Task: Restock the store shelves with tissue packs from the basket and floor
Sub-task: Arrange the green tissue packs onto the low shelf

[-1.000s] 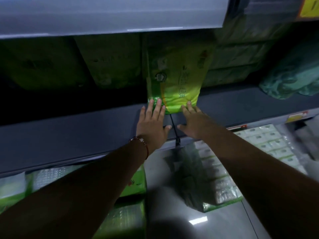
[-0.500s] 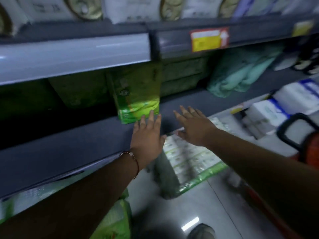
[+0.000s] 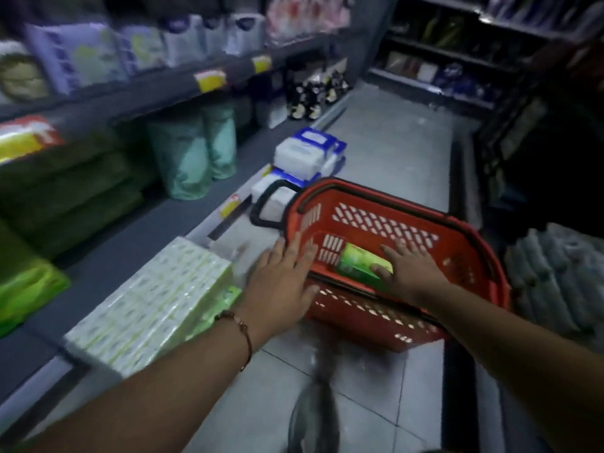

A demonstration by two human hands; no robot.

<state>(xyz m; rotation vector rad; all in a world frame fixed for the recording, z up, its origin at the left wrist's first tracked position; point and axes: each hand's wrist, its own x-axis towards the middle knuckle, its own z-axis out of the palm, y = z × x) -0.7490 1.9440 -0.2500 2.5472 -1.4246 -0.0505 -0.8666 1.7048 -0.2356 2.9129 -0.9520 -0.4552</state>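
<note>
- Reaching down with both hands toward a red plastic basket (image 3: 457,243) standing on the grey tiled floor (image 3: 392,152) of a dim shop aisle.
- Lying inside the basket, one green tissue pack (image 3: 359,261), just in front of the right hand (image 3: 411,273) and to the right of the left hand (image 3: 281,282).
- Long axis of the pack running from upper left to lower right, roughly across the line of the right forearm.
- Right hand clearly nearer: over the basket opening, thumb side touching or all but touching the pack's near right corner; motion blur makes true contact hard to confirm.
- Right grip spread, fingers straight and apart, nothing clasped.
- Left hand at the basket's left rim, fingers straight and fanned over the edge, a thin bracelet (image 3: 243,331) on the wrist; nothing held there either.
- Left grip likewise apart, lying over or just above the rim; contact cannot be told through the blur.
- Judged next: closing the right fingers round the pack, or bringing the left hand across to take its far end for a two-handed lift.
- Elsewhere: a large block of white and green tissue packs (image 3: 153,305) at the foot of the shelving, just left of the left hand.
- Dark grey shelves (image 3: 157,93) on the left carrying green, mint and purple packs, with yellow price tags on the edges.
- White and blue packs (image 3: 304,155) stacked beyond the basket.
</note>
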